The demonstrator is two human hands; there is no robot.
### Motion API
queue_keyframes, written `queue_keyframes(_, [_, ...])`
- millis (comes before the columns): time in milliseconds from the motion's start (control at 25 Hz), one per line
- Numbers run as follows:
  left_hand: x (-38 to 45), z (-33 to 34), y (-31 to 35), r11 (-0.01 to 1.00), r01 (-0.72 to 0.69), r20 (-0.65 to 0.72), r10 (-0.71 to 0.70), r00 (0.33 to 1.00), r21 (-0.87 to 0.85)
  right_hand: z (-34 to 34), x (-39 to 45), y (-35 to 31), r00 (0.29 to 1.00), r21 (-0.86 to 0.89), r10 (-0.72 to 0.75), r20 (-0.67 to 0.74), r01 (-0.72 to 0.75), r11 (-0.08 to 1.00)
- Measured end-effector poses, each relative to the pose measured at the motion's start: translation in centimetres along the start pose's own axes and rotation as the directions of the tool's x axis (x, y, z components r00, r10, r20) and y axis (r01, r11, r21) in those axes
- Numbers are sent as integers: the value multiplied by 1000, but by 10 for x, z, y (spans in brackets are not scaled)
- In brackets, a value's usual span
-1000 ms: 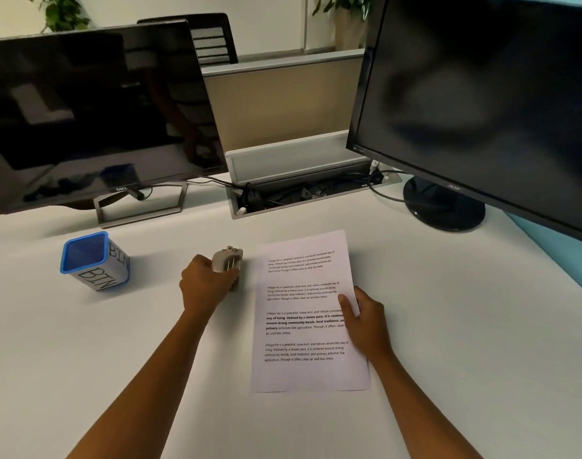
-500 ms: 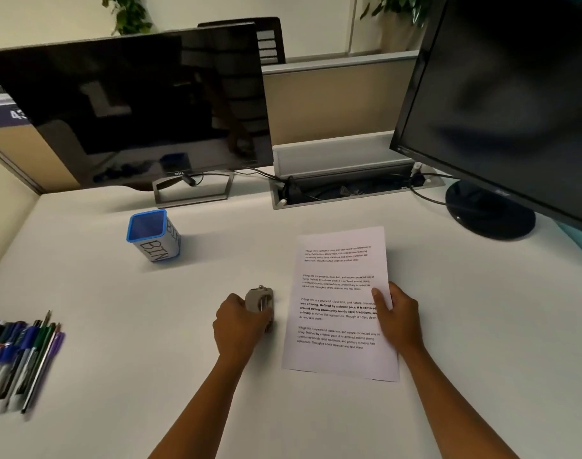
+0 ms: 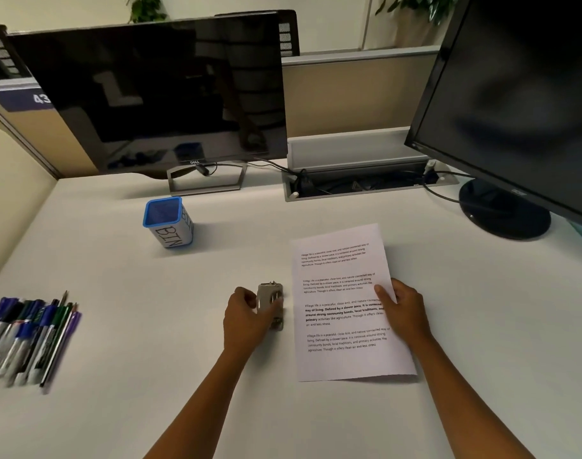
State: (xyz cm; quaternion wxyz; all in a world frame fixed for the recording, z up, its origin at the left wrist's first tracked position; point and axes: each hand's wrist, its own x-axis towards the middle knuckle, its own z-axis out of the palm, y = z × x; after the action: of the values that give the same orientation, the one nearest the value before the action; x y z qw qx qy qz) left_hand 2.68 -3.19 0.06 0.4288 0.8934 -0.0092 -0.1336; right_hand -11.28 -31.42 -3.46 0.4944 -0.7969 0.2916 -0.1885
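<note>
Near the middle of the desk [image 3: 117,409], my left hand [image 3: 246,321] grips the metal punch [image 3: 270,301] just left of the sheet [image 3: 342,313], whose right edge my right hand [image 3: 403,309] pinches. I'd feed the paper's left edge in squarely, then press.

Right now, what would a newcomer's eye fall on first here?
The printed sheet lies right of centre on the white desk, the right hand pinching its right edge. Beside it the left hand grips a small metal tool. Pens lie far left, a blue-rimmed cup marked BIN farther back.
</note>
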Motion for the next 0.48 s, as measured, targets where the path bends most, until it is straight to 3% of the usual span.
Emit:
queue_keyframes(240, [5,-19,-21,936,90,125,-51,991,-339,10,-4,-7,999,50,20,27,-21,999])
queue_keyframes(480, [6,-24,-25,914,87,198,-7,980,-396,12,-6,-7,999,48,33,35,-35,998])
